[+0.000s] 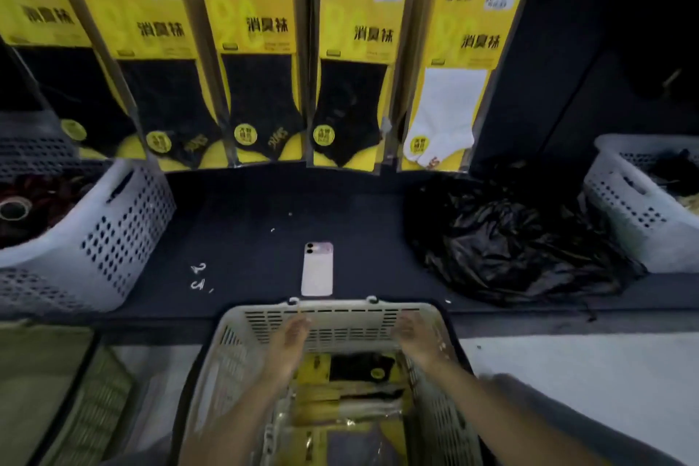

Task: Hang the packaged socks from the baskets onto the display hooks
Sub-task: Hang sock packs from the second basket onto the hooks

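Observation:
A cream slotted basket [333, 322] stands in front of me at the shelf's edge, with several yellow-and-black sock packs [351, 382] lying inside. My left hand [289, 340] and my right hand [414, 337] both reach into it near its far wall, fingers relaxed and blurred, holding nothing that I can make out. Above the shelf, rows of yellow sock packs [261, 60] hang from the display; the rightmost pack [454, 79] holds white socks. The hooks themselves are hidden behind the packs.
A pink phone [317, 270] lies on the dark shelf beyond the basket, with small white clips [198, 276] to its left. A white perforated basket [102, 231] stands at left, another [639, 200] at right, beside a crumpled black plastic bag [518, 238].

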The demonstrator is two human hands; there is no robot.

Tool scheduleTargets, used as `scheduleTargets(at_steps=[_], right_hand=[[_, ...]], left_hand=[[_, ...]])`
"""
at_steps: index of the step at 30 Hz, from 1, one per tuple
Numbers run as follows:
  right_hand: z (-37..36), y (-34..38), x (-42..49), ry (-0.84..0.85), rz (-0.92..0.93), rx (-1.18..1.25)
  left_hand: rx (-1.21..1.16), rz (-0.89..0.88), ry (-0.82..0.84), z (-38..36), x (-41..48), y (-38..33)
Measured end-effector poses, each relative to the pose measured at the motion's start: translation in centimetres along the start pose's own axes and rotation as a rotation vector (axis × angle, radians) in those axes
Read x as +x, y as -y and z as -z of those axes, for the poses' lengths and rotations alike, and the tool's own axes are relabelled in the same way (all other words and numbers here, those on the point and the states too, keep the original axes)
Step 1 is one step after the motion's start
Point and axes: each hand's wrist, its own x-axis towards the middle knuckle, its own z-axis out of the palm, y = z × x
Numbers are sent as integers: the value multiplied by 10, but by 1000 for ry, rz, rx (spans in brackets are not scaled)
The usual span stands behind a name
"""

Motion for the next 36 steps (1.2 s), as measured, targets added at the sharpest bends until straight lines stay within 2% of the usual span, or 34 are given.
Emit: scheduleTargets(at_steps=[4, 9, 14, 16, 21, 25, 28, 32, 36], right_hand=[[-16, -66, -1, 86, -197, -151], [-25, -99, 16, 45, -367, -202], [-43, -114, 39, -1, -514, -157], [-48, -117, 49, -32, -565, -145], [-55, -121, 73, -83, -640, -150], [-51, -123, 71, -33, -714, -44], [-49, -119, 58, -58, -660, -69], [-50, -103, 32, -68, -670, 63], [-45, -86, 2, 124, -728, 321]], left_hand=[[21, 196, -74, 20, -1, 64], [143, 429, -93, 31, 18, 121], [147, 606, -40, 14, 41, 146], [142, 623, -19, 4, 46, 150], [206, 610, -112, -3, 53, 156], [216, 612, -115, 1, 47, 157], [129, 643, -157, 3, 33, 154], [-36, 672, -288, 9, 11, 139], [-280, 657, -424, 24, -9, 118]])
